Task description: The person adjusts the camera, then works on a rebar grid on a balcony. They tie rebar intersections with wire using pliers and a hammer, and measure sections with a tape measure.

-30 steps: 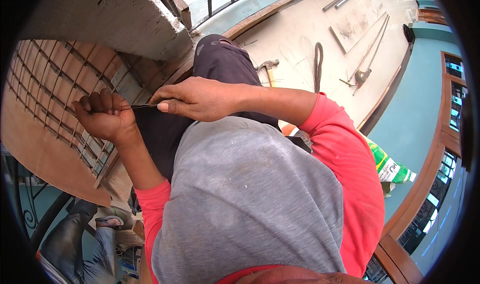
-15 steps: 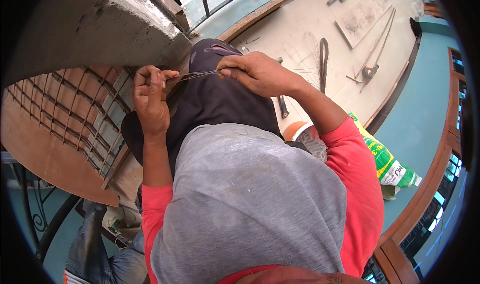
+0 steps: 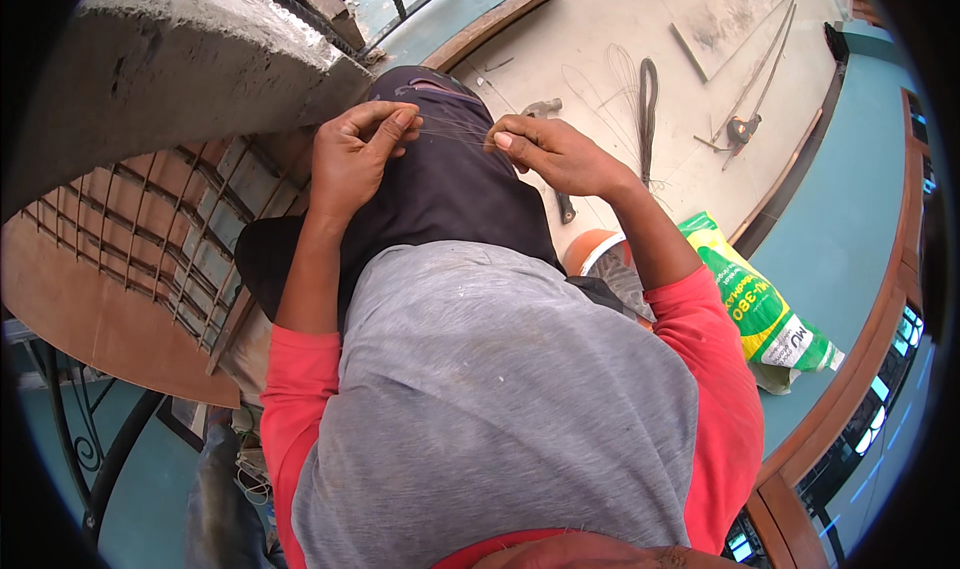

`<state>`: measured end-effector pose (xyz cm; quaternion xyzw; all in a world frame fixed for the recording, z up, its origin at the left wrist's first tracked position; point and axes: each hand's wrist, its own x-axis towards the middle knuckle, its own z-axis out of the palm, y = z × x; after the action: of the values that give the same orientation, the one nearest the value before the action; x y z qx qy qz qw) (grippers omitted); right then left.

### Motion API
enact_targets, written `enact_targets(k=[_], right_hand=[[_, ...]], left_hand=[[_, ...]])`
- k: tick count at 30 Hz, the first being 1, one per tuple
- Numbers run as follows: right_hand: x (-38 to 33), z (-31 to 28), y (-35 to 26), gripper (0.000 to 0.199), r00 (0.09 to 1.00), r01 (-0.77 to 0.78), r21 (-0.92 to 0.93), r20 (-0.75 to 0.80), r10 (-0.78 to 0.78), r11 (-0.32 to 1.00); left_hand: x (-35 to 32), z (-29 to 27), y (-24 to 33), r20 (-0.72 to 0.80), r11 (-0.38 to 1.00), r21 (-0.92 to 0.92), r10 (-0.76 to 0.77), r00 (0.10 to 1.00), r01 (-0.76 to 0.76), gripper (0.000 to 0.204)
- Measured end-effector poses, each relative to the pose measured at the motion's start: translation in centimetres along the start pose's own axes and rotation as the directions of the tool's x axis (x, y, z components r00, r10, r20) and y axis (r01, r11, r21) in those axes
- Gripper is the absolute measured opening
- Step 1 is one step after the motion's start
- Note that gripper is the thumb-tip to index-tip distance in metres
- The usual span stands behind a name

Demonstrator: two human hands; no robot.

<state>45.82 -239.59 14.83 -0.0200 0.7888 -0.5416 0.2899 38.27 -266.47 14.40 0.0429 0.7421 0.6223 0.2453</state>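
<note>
Head view: both hands are raised just below the grey concrete beam (image 3: 190, 64), a few strands of thin wire (image 3: 450, 134) stretched between them. The left hand (image 3: 350, 159) pinches 1 end between thumb and bent forefinger, its other fingers curled in. The right hand (image 3: 555, 154) pinches the other end between thumb and forefinger tip, its remaining fingers loosely folded. The wire lies level, right of the beam's lower edge and over the dark trouser knee (image 3: 440, 199). It looks very light, springy and easily kinked, and slippery enough that a firm fingertip pinch close to each end seems the surest hold. Below the beam runs a rebar grid (image 3: 150, 239); well right of it a hammer (image 3: 555, 159) and a green sack (image 3: 760, 309) lie on the floor.
</note>
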Motion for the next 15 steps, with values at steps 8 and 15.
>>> enact_targets(k=[8,15], right_hand=[[1.1,2.9,0.2,0.027,0.969,0.069,0.145,-0.244,-0.032,0.987],[2.1,2.7,0.4,0.028,0.957,0.052,0.115,-0.29,-0.016,0.992]], left_hand=[[1.3,2.4,0.2,0.104,0.998,0.058,-0.005,0.995,-0.001,0.022],[3.1,2.5,-0.3,0.098,0.997,0.025,0.068,0.993,-0.07,0.022]])
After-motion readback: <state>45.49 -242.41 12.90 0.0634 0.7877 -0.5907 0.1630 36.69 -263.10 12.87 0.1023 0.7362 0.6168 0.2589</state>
